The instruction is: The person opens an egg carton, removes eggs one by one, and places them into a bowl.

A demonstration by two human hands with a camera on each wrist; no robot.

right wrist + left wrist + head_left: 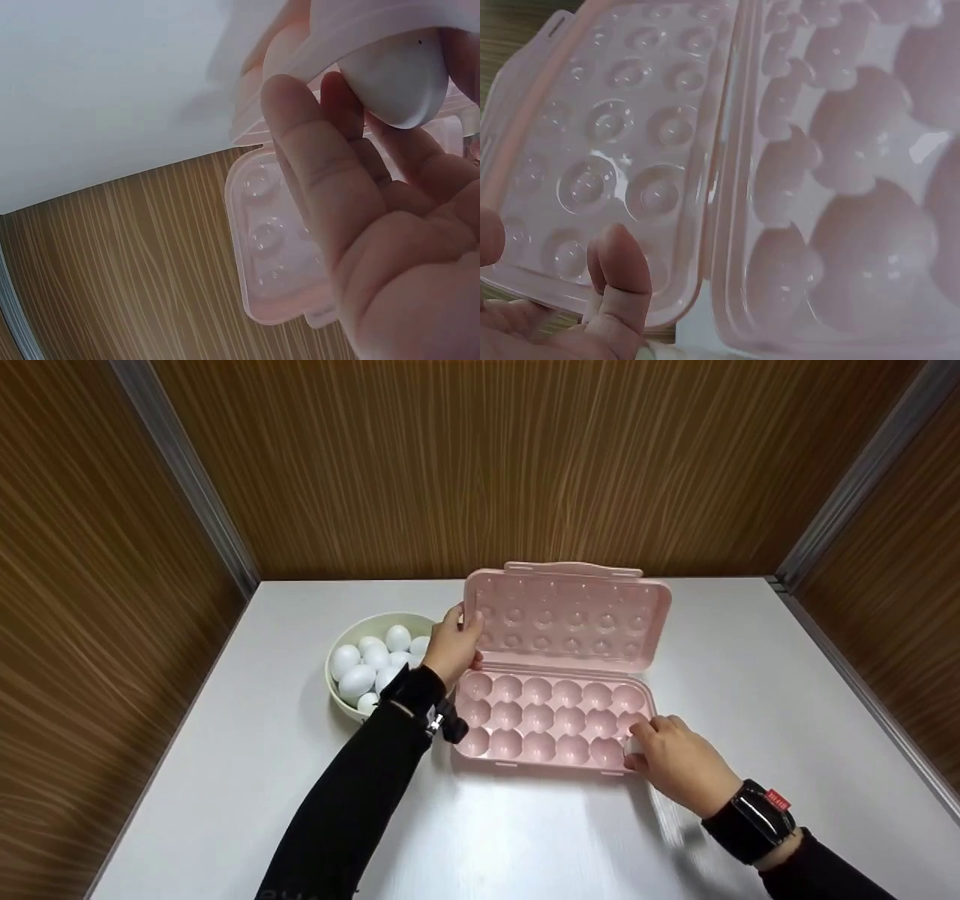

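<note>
A pink egg box lies open on the white table, its empty cupped tray [551, 720] in front and its lid [570, 619] standing up behind. My left hand [454, 645] grips the lid's left edge; in the left wrist view a fingertip [622, 270] presses the lid's [615, 150] inner face beside the tray [855, 187]. At the tray's near right corner my right hand [679, 761] holds a white egg [631, 745]. In the right wrist view this egg [397, 79] sits between the curled fingers [315, 150], against the tray's rim.
A cream bowl [373, 620] with several white eggs [360, 679] stands left of the box, behind my left wrist. Brown wood-grain walls [480, 457] close the table [750, 660] in at the back and on both sides.
</note>
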